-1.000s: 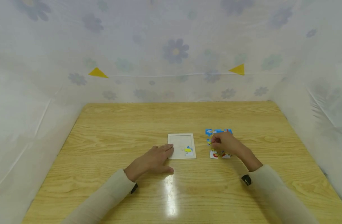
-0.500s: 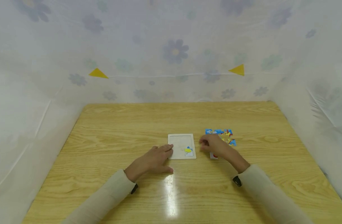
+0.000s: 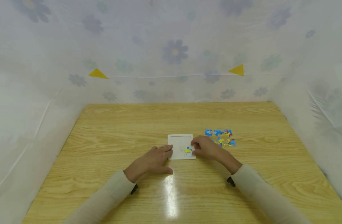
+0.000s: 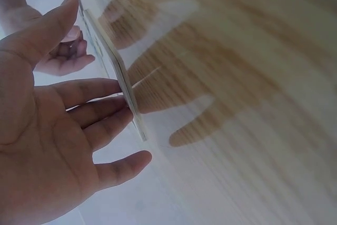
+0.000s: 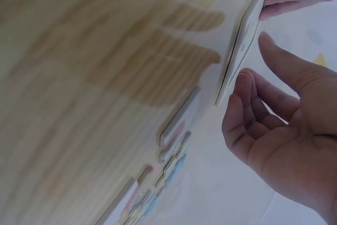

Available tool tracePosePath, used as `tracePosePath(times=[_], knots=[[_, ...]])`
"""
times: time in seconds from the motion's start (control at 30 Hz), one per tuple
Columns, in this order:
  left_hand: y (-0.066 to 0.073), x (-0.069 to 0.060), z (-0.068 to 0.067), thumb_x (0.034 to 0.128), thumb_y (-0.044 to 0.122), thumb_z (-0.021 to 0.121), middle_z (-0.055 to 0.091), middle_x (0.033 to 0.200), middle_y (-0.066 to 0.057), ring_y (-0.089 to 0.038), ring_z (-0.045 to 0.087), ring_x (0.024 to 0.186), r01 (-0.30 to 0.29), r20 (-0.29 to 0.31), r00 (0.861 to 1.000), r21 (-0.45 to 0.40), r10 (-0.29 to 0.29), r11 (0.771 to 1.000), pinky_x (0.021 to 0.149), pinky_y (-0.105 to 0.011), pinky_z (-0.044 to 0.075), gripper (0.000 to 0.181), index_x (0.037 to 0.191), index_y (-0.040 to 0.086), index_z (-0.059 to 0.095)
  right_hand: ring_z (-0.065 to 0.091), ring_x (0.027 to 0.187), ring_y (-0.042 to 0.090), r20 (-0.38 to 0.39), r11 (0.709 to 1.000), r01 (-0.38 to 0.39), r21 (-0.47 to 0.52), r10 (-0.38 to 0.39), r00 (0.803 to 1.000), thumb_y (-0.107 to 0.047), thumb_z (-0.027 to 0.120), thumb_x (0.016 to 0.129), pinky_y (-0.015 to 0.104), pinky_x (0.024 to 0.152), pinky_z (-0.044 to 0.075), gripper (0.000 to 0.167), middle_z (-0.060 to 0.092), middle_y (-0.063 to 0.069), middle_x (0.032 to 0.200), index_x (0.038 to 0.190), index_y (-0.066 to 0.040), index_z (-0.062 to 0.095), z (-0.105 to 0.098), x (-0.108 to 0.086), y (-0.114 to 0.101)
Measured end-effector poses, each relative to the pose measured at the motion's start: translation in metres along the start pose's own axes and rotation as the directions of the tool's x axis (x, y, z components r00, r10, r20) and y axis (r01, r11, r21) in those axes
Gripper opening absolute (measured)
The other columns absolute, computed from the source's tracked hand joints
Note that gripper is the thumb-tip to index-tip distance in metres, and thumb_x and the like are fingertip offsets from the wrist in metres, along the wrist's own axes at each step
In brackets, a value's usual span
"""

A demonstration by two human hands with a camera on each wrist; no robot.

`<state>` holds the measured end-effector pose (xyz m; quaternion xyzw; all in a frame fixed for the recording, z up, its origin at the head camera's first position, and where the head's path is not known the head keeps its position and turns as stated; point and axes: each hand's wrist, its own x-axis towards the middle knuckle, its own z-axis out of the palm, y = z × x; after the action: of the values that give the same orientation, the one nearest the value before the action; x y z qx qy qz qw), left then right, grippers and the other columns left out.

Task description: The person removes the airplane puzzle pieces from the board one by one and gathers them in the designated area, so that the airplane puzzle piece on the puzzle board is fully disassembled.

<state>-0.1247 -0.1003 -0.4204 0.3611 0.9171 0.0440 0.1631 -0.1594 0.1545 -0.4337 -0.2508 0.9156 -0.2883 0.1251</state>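
A pale, square puzzle tray [image 3: 179,140] lies on the table in the head view. One puzzle piece [image 3: 188,151], yellow, blue and white, sits in its lower right corner. My left hand [image 3: 156,158] rests its straight fingertips on the tray's left edge; the left wrist view shows them touching the rim. At the right edge is my right hand [image 3: 208,149], its thumb by the piece. The right wrist view shows thumb and loosely bent fingers apart, with no piece seen between them. More puzzle pieces [image 3: 221,142] lie right of the tray, partly hidden by that hand.
A wood-grain table [image 3: 126,124] carries everything. Pale flowered sheeting [image 3: 154,62] with yellow triangles surrounds its back and sides. In the right wrist view, loose pieces [image 5: 179,117] lie flat and close together near the right hand.
My right hand has moved left from the loose pieces to the tray's right edge, uncovering the right-hand pieces. My left hand has stayed at the tray's left edge.
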Motion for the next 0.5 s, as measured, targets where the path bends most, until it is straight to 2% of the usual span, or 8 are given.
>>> tracePosePath(times=[0.17, 0.5], knots=[[0.000, 0.000, 0.000, 0.0833, 0.056, 0.063, 0.035, 0.153, -0.009, -0.024, 0.034, 0.141, 0.000, 0.003, 1.000, -0.012, 0.001, 1.000, 0.104, -0.050, 0.037, 0.074, 0.134, 0.005, 0.047, 0.047, 0.068, 0.011, 0.013, 1.000, 0.002, -0.012, -0.001, 1.000, -0.012, 0.079, 0.076, 0.023, 0.062, 0.042, 0.032, 0.058, 0.004, 0.077, 0.100, 0.004, 0.066, 0.006, 0.006, -0.002], [0.000, -0.002, -0.001, 0.0833, 0.056, 0.063, 0.035, 0.153, -0.010, -0.024, 0.034, 0.141, -0.006, -0.002, 1.000, -0.018, 0.006, 1.000, 0.103, -0.052, 0.038, 0.076, 0.137, 0.004, 0.045, 0.045, 0.067, 0.012, 0.077, 0.998, -0.058, -0.005, 0.058, 0.995, -0.014, 0.080, 0.076, 0.025, 0.062, 0.039, 0.033, 0.053, 0.002, 0.077, 0.101, 0.000, 0.064, 0.008, 0.008, -0.011]])
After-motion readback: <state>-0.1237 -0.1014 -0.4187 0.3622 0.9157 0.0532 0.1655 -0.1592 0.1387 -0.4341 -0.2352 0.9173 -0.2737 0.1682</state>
